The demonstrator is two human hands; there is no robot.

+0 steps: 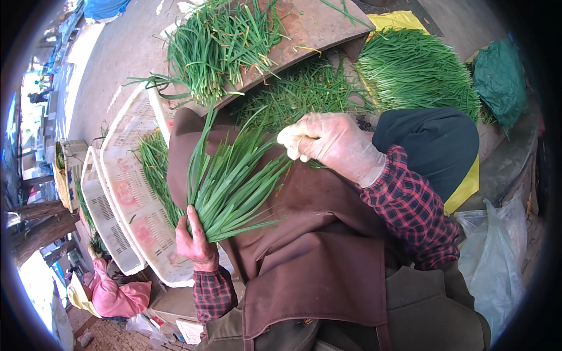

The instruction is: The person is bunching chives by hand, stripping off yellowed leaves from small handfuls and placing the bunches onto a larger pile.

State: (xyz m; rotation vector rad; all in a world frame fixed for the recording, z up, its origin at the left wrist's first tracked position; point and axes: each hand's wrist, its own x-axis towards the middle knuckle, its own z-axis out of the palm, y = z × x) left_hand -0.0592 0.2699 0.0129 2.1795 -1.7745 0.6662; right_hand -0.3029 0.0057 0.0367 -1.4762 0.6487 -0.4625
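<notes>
My left hand (198, 243) is closed round the base of a fanned bunch of garlic chives (234, 175), just above my lap. The long green leaves spread up and to the right across my brown apron (310, 205). My right hand (336, 145), in a thin pale glove, is at the right of the leaf tips with its fingers pinched together. A bit of green shows under those fingers, but what they hold is too small to make out. Beyond my knees, a loose heap of garlic chives (216, 50) lies on a low board (310, 26).
White plastic crates (132, 193) stand at my left, one with chives inside. Cut leaves (298, 90) litter the space under the board. Neatly laid chives (415, 73) rest on yellow sheeting at the far right, beside a green bag (500, 79). A person in pink (117, 292) is at the lower left.
</notes>
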